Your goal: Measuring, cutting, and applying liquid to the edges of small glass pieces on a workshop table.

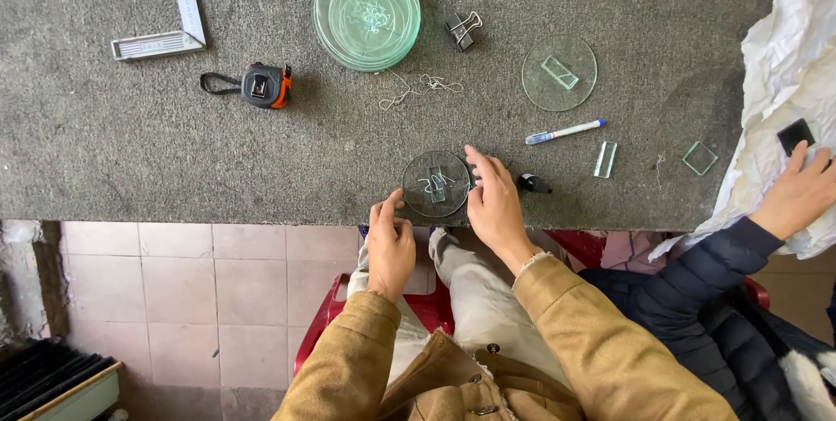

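A small round glass disc (435, 182) with a clear strip and string on it lies near the front edge of the grey carpeted table (131, 142). My left hand (391, 242) touches the disc's left rim with its fingertips. On the right rim rests my right hand (495, 203), fingers bent over the disc's edge and a black binder clip. Both hands grip the disc between them.
Farther back lie a stack of glass discs (367, 12), a binder clip (462, 29), loose string (418, 87), another disc (559, 73), a marker (564, 132), glass pieces (605, 159), a tape measure (264, 85) and a square ruler (170, 20). Another person's hand (797, 195) rests on white paper (784, 64) at right.
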